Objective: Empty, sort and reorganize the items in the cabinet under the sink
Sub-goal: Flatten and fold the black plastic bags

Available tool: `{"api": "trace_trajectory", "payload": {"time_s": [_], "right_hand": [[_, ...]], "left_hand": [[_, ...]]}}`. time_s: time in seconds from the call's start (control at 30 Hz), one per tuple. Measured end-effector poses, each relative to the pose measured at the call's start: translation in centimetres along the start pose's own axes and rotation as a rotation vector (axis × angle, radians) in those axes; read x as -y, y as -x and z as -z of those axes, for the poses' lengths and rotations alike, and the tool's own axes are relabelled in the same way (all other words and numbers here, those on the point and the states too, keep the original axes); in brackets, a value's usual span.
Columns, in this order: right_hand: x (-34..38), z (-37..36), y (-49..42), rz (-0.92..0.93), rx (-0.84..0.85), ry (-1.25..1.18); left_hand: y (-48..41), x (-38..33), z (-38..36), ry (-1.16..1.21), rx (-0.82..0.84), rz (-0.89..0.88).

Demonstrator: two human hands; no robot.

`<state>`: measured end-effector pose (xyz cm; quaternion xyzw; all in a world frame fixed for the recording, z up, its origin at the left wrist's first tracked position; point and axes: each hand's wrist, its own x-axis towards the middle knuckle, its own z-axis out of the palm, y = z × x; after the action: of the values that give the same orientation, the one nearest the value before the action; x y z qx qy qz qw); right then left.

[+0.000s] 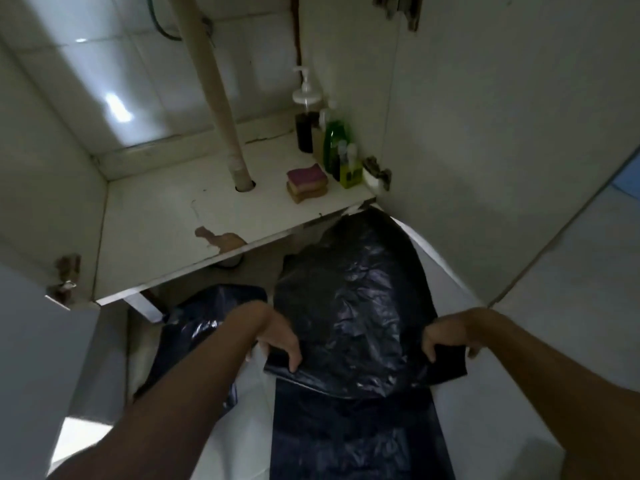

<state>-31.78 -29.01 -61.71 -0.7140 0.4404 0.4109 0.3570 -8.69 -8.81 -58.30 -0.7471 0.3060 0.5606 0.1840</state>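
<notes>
A large black plastic bag (356, 306) is spread out on the floor in front of the open cabinet. My left hand (277, 344) grips its near left corner, and my right hand (450, 339) grips its near right corner. Another crumpled black bag (201, 327) lies to the left, partly under my left arm. On the cabinet floor (156, 223) two stacked sponges (306, 183) sit beside a row of bottles along the right wall: a dark pump bottle (306, 126), a green bottle (334, 140) and a small yellow bottle (350, 171).
A beige drain pipe (221, 109) runs down through a hole in the cabinet floor. The right cabinet door (502, 133) stands open, with a rusty hinge (377, 174) near the bottles. The left door hinge (65, 275) is at the left edge. Pale floor tiles surround the bags.
</notes>
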Motion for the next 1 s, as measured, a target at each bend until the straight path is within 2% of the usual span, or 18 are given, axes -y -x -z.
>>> {"api": "trace_trajectory", "payload": {"time_s": [0.3,0.43,0.53,0.63,0.73,0.8,0.87,0.9,0.93,1.0], "right_hand": [[-1.8,-7.9,-6.7,0.122,0.075,0.037],[-3.4,-10.1,-8.9,0.100,0.091,0.105],[-4.6,-12.0,-11.9,0.125,0.163,0.113],[-4.0,-12.9,-10.1,0.074,0.180,0.064],[-3.6,-12.7,-8.5,-0.030,0.276,0.095],[-3.5,-12.0,-7.6,-0.085,0.340,0.070],[-3.0,-11.0,-7.6,-0.070,0.360,0.063],[-2.7,-10.4,-8.2,-0.026,0.294,0.069],[-2.5,-9.9,-9.6,0.055,0.160,0.085],[-1.9,-8.7,-12.4,0.246,-0.200,0.092]], "left_hand": [[-6.9,0.8,-6.0,-0.080,-0.057,-0.026],[-9.6,1.5,-7.8,-0.132,-0.117,-0.077],[-11.2,1.8,-9.1,-0.162,-0.104,-0.107],[-12.3,2.2,-9.9,-0.163,-0.090,-0.094],[-12.9,2.3,-10.2,-0.111,-0.024,-0.057],[-12.4,1.6,-9.9,-0.058,0.117,-0.039],[-11.9,1.2,-8.5,0.006,0.166,-0.029],[-12.1,1.3,-7.5,0.071,0.112,-0.046],[-13.1,1.6,-6.4,0.105,-0.033,-0.078],[-16.0,2.3,-4.3,0.094,-0.467,-0.104]]}}
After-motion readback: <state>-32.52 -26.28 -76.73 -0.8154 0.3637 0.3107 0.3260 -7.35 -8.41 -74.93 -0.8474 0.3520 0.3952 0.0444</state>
